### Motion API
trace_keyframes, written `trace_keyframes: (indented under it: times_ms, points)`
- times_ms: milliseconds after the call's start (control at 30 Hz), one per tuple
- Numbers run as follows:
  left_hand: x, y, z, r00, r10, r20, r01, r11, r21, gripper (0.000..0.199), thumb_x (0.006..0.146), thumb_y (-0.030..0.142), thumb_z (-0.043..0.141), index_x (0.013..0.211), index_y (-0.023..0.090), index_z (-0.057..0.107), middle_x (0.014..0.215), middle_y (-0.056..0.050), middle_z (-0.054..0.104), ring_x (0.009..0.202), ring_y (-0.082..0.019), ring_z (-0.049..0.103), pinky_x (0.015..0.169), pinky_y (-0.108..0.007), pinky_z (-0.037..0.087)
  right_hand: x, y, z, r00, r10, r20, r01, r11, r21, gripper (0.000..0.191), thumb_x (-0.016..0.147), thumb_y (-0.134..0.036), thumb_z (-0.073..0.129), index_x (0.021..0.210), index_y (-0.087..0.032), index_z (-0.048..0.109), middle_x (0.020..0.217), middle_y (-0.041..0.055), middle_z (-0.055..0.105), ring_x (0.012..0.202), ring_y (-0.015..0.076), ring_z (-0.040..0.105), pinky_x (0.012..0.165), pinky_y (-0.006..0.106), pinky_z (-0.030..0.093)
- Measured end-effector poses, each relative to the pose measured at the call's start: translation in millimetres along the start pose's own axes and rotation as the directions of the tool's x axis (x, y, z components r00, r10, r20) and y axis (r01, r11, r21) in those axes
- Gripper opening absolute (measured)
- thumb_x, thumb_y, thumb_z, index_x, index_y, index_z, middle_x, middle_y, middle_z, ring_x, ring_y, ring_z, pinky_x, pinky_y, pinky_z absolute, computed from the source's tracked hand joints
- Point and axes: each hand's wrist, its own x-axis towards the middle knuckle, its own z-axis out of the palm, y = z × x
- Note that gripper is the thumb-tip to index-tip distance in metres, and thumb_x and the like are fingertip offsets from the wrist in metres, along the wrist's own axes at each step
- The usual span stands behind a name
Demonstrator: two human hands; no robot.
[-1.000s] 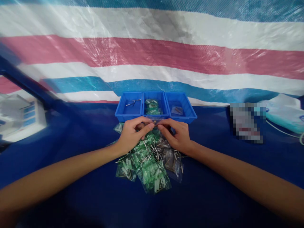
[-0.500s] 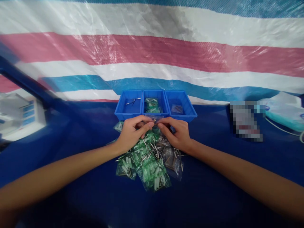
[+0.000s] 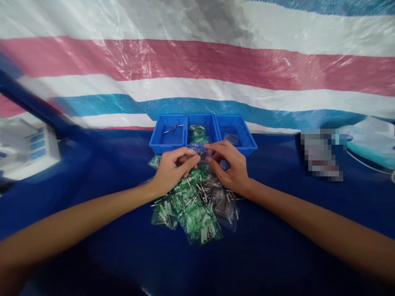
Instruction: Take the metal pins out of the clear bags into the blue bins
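Hands are pinching one small clear packet (image 3: pixel 200 152) between left hand (image 3: pixel 173 170) and right hand (image 3: pixel 230 166), above the packet pile (image 3: pixel 193 201), just before the blue trays (image 3: pixel 202 132). Grip advised light, at opposite edges.

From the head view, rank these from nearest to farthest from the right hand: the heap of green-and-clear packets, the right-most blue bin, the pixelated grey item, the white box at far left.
1. Heap of green-and-clear plastic packets, under the right hand.
2. Right-most blue plastic bin, just behind it.
3. Pixelated grey item, off to the right.
4. White box, far left.
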Motion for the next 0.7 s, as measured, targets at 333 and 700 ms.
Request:
trace_keyframes:
  times_ms: [333, 700]
  points:
    - [-1.8, 0.0, -0.4, 1.000, 0.010, -0.018, -0.012, 0.992, -0.126, 0.027, 0.083, 0.028, 0.065, 0.109, 0.024, 0.058, 0.074, 0.003, 0.059, 0.038, -0.002, 0.046, 0.036, -0.016, 0.037, 2.2, -0.4, -0.7, 1.000, 0.004, -0.018, -0.005, 0.999, -0.034, 0.008, 0.086, -0.013, 0.055, 0.088, -0.018, 0.061, 0.084, 0.0020, 0.059, 0.059, 0.0094, 0.053, 0.053, 0.025, 0.046]
    - [-0.3, -1.1, -0.7, 0.997, 0.048, -0.059, -0.046, 0.998, 0.035, 0.008, 0.082, 0.027, 0.066, 0.085, 0.020, 0.068, 0.059, 0.004, 0.052, 0.038, -0.004, 0.041, 0.034, -0.019, 0.030, 1.8, -3.4, -1.0, 0.999, 0.037, -0.020, -0.038, 0.998, -0.047, 0.008, 0.088, -0.020, 0.054, 0.083, -0.021, 0.060, 0.061, -0.0035, 0.059, 0.051, 0.0098, 0.052, 0.048, 0.023, 0.043]
